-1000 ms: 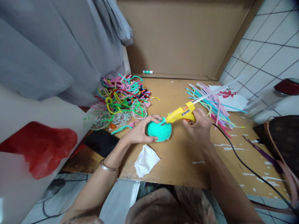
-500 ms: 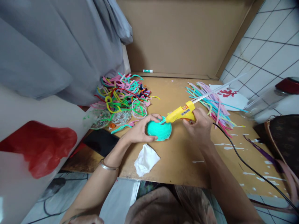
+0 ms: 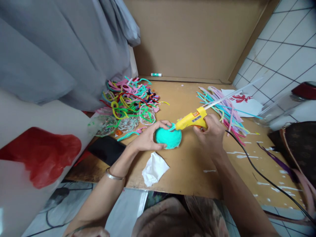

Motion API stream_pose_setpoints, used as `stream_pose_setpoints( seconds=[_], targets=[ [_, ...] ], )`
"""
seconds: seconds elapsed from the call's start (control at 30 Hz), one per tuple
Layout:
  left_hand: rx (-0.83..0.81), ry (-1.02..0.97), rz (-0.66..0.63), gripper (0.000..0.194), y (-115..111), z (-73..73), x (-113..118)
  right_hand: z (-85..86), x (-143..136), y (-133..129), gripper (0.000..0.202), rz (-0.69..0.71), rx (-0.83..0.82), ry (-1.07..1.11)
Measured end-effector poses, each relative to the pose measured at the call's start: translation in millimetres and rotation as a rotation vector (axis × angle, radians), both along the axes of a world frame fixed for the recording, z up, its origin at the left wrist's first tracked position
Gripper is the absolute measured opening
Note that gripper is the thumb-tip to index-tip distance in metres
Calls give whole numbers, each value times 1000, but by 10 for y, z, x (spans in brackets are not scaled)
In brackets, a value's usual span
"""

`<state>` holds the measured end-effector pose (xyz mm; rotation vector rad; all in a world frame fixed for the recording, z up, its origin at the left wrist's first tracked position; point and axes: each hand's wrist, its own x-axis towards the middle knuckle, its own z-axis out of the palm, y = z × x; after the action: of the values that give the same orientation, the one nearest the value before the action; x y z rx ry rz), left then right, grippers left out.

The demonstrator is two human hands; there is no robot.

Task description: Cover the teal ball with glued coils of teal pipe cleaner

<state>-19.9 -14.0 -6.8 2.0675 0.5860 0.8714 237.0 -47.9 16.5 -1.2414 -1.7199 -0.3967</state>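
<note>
My left hand [image 3: 150,136] is closed round the left side of a turquoise ball [image 3: 169,138], thumb low and fingers over the top. From the right, my right hand [image 3: 211,130] grips a yellow glue gun [image 3: 191,120] by its handle. The gun's nozzle points left and meets the top of the ball beside my left fingertips. Long clear glue sticks [image 3: 216,101] stick out of the back of the gun. Below the ball lies a crumpled white tissue [image 3: 155,169].
Tangled coloured pipe cleaners [image 3: 133,95] and a black phone [image 3: 107,150] lie left. Straight pipe cleaners [image 3: 222,105], a clear jar [image 3: 278,107] and a brown bag [image 3: 298,144] are right. A black cord [image 3: 249,161] crosses the table [image 3: 187,174]. A glue stick tube [image 3: 156,75] sits behind.
</note>
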Motion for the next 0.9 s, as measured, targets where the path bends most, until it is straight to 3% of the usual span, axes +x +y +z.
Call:
stream_pose_setpoints(
  seconds=[0.9],
  targets=[
    [18, 4, 7, 54, -18, 34, 6, 10, 6, -13, 17, -11, 10, -11]
  ],
)
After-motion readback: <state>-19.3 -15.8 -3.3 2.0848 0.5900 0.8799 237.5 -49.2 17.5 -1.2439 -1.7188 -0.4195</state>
